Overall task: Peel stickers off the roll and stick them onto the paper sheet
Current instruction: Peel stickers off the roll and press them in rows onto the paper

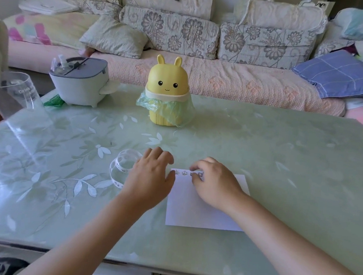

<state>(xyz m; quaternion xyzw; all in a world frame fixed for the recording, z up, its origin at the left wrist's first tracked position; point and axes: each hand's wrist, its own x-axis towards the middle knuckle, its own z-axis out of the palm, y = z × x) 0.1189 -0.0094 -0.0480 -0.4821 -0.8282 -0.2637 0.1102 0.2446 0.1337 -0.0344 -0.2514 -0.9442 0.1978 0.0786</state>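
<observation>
I'm pinching the sticker strip (184,172) in my right grip (216,183), left grip (149,178) lying flat and open beside the roll (115,167), strip running sideways along the top of the paper (198,210).

Craft items: three entries

Sticker roll (121,170): clear tape printed with small dark-outlined figures, uncoiled into a loose loop standing on edge, just left of the sheet.
Paper sheet (203,206): white, flat, near the front edge of the table (282,167).
Stickers (184,172): one row along the sheet's far edge.
</observation>
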